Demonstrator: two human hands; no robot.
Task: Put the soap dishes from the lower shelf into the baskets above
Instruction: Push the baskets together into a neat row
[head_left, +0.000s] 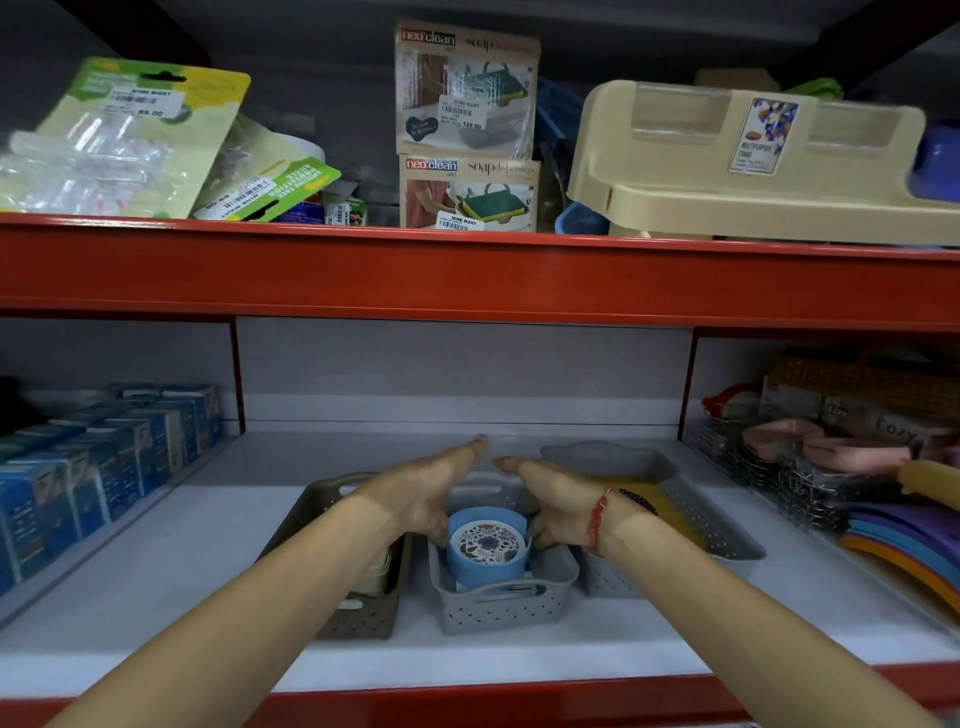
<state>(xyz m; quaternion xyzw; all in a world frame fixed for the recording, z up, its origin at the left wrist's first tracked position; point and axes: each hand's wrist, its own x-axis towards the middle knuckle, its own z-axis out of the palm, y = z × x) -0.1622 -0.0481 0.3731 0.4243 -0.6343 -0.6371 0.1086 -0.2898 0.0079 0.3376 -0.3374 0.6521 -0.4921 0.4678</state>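
Observation:
Three perforated baskets stand side by side on the white shelf. The middle grey basket (501, 605) holds a blue soap dish (485, 569) with a round floral label on top. My left hand (426, 491) lies along the basket's left side and my right hand (553, 501) along its right side, fingers stretched forward and apart, palms facing the blue dish. Whether either hand touches the dish is unclear. The brown-grey basket (358, 618) on the left holds a cream item, mostly hidden by my left forearm. The grey basket (722, 540) on the right contains something yellow.
Blue boxes (104, 467) line the left of this shelf. Wire racks and coloured plastic items (852, 488) fill the right. A red shelf beam (467, 275) runs above, carrying soap dispenser boxes (467, 130), packaged goods and a beige stand (753, 166).

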